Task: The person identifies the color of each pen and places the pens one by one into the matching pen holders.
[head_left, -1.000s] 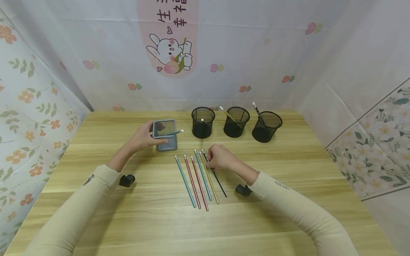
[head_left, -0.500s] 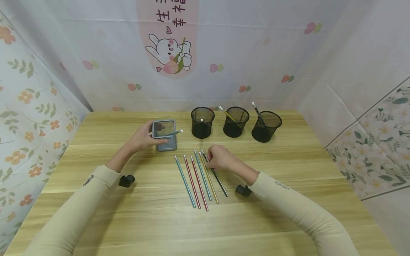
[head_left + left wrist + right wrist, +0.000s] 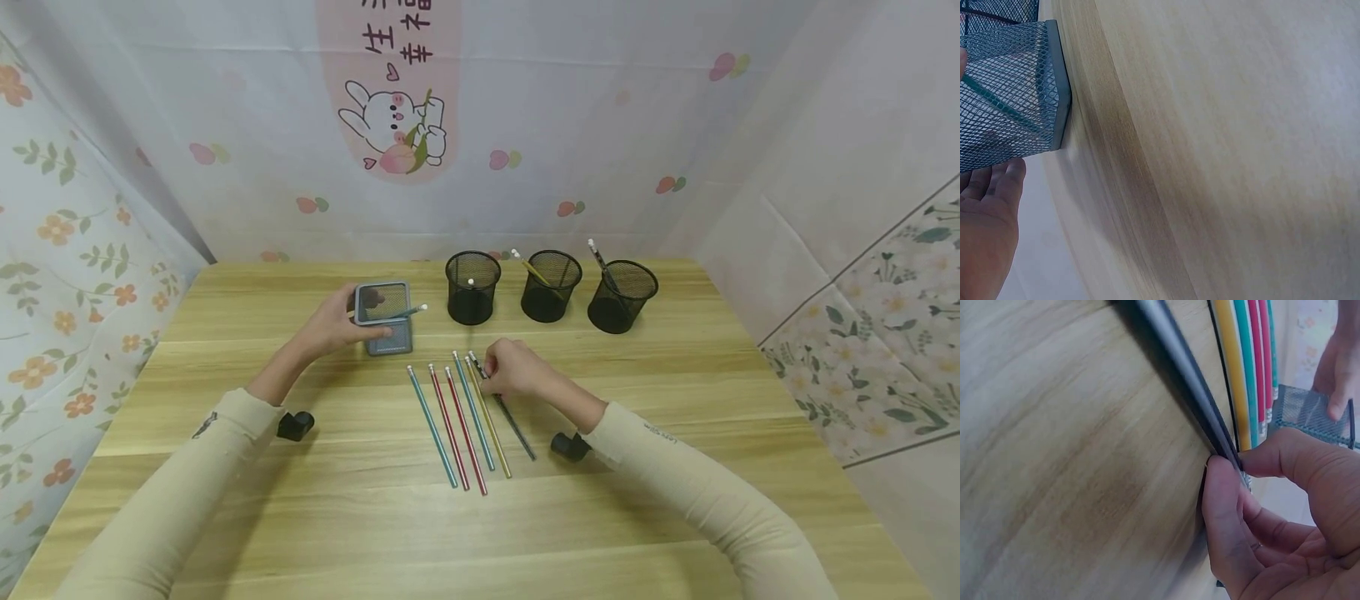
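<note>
One black pencil [image 3: 517, 429] slants just right of five other pencils [image 3: 466, 429], its white eraser [image 3: 472, 355] pointing away from the person and a bit left. The right hand [image 3: 517, 368] pinches it. The left hand [image 3: 330, 327] grips a grey mesh cup [image 3: 401, 342]. Stripy wood covers the table [image 3: 337, 517]; a bunny cloth [image 3: 525, 100] hangs behind.

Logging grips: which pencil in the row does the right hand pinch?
The row's only black pencil, rightmost of six in the head view; the other five are teal, red or yellow.
</note>
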A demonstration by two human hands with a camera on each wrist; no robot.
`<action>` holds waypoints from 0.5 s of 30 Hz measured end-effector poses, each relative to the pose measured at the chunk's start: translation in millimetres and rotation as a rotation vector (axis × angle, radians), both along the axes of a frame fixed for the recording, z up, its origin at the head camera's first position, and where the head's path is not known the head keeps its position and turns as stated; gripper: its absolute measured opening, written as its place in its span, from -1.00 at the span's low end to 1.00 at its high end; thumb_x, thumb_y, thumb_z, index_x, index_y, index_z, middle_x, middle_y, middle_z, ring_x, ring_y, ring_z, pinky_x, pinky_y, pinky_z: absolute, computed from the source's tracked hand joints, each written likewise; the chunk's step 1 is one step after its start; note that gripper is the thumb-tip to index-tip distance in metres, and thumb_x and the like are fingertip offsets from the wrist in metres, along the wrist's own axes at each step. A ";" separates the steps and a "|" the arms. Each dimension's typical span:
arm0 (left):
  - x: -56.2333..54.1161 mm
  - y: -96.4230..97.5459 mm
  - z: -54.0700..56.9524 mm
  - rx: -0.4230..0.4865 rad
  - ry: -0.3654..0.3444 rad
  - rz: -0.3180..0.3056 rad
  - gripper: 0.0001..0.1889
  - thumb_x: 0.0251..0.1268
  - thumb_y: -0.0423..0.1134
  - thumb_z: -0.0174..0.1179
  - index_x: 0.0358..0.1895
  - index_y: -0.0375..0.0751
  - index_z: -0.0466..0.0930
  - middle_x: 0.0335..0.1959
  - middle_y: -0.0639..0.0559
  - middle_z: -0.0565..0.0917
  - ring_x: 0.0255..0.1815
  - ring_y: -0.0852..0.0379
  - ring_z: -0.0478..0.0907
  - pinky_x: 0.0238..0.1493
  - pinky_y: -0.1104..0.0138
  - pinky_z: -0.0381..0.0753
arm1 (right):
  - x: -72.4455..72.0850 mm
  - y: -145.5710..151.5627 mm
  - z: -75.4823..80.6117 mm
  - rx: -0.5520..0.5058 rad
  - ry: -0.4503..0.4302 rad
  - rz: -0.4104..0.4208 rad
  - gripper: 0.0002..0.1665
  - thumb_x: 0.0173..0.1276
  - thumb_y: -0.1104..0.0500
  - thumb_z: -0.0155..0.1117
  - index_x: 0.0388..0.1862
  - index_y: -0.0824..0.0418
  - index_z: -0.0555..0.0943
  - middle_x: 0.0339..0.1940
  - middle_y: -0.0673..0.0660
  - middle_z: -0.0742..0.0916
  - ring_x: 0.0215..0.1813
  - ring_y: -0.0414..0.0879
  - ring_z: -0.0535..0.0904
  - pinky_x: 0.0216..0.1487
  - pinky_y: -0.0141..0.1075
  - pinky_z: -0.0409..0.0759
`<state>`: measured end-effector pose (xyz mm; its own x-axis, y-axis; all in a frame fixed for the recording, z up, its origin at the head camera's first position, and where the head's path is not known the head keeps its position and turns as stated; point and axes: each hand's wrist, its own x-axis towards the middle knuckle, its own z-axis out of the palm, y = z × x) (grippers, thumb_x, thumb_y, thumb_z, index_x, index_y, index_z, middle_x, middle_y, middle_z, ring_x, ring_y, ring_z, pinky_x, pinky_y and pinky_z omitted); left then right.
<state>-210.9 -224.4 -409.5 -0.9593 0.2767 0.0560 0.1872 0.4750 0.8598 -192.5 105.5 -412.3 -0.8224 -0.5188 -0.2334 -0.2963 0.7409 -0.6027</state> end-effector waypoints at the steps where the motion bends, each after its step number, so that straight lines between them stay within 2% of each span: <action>1: -0.2 -0.3 -0.3 -0.003 0.001 0.002 -0.21 0.14 -0.26 0.55 0.33 -0.50 0.31 0.27 -0.40 0.51 0.36 -0.30 0.39 0.37 -0.10 0.33 | -0.5 0.5 0.2 -0.012 -0.015 -0.002 -0.80 0.21 0.35 0.44 -0.50 0.22 0.57 -0.68 0.05 0.61 -0.65 -0.11 0.63 -0.51 -0.34 0.53; 6: -0.9 -0.6 -1.2 -0.012 0.006 0.001 -0.21 0.14 -0.25 0.55 0.33 -0.49 0.31 0.27 -0.39 0.51 0.35 -0.30 0.39 0.37 -0.10 0.32 | -3.7 5.3 1.6 -0.056 -0.068 -0.006 -0.82 0.22 0.39 0.42 -0.47 0.25 0.58 -0.61 0.06 0.64 -0.63 -0.11 0.63 -0.50 -0.31 0.63; 15: -1.4 -0.5 -1.1 -0.023 0.009 0.004 -0.22 0.13 -0.25 0.56 0.33 -0.49 0.32 0.27 -0.38 0.50 0.35 -0.31 0.39 0.35 -0.11 0.34 | -7.4 15.1 14.2 -0.100 -0.103 0.004 -0.92 0.21 0.40 0.33 -0.40 0.30 0.59 -0.54 0.10 0.66 -0.58 -0.07 0.64 -0.48 -0.28 0.66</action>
